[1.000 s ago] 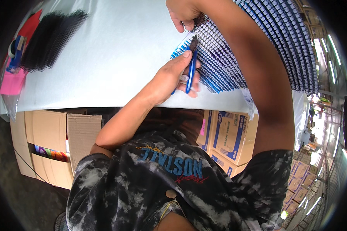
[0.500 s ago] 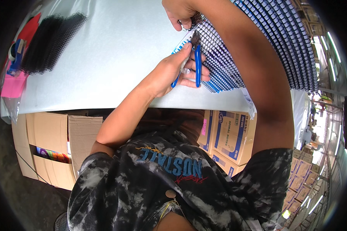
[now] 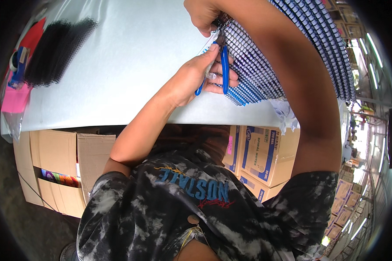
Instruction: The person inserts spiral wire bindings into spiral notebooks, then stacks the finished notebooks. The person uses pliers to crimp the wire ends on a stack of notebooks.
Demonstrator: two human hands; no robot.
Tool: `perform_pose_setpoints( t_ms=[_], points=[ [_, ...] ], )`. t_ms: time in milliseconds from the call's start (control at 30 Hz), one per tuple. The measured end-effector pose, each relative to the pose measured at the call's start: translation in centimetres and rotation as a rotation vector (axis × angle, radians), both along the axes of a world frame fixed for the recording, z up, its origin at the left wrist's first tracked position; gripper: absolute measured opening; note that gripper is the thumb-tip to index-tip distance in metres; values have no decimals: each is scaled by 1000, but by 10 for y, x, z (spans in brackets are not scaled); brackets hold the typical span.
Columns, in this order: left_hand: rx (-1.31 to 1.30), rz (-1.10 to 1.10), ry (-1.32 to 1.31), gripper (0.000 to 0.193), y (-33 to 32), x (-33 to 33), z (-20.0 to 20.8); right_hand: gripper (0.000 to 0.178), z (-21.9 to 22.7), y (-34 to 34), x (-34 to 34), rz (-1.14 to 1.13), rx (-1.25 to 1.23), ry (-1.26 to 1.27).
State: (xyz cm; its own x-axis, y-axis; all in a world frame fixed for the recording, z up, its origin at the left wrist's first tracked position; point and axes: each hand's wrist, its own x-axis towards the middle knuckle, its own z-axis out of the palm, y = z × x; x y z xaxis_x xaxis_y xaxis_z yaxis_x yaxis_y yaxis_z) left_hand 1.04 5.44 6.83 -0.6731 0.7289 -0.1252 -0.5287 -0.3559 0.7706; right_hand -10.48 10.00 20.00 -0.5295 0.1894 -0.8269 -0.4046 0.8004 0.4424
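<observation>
Blue-handled wire cutters (image 3: 225,69) lie in my left hand (image 3: 189,80), thumb up along one handle and the fingers reaching past the other. Their dark jaws point away from me, at the near edge of the spiral-bound notebooks (image 3: 252,56). My right hand (image 3: 201,17) is just beyond the jaws, its fingers bent down and closed at the end of a black spiral coil (image 3: 222,19). The fingertips partly cover that coil end. The notebooks fan out in rows under my right forearm, which hides part of them.
A bundle of loose black coils (image 3: 59,52) lies on the white-covered table (image 3: 130,52) at left. Beside it are a blue tape dispenser (image 3: 18,69) and a pink sheet (image 3: 15,101). Cardboard boxes (image 3: 265,152) stand below the table edge, with an opened carton (image 3: 56,161) at left.
My right fingers have drawn in closer to the cutter jaws, and my right elbow has swung outward to the right. The cutters have shifted slightly away from me.
</observation>
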Motion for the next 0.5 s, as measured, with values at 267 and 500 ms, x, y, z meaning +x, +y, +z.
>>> perform_pose_setpoints(
  t_ms=[267,500],
  points=[
    [-14,9,21,56,-2,6,3,33,9,16,-9,13,-200,-34],
    [261,-89,-16,56,6,-6,-3,29,10,16,-9,104,-241,-42]
  ],
)
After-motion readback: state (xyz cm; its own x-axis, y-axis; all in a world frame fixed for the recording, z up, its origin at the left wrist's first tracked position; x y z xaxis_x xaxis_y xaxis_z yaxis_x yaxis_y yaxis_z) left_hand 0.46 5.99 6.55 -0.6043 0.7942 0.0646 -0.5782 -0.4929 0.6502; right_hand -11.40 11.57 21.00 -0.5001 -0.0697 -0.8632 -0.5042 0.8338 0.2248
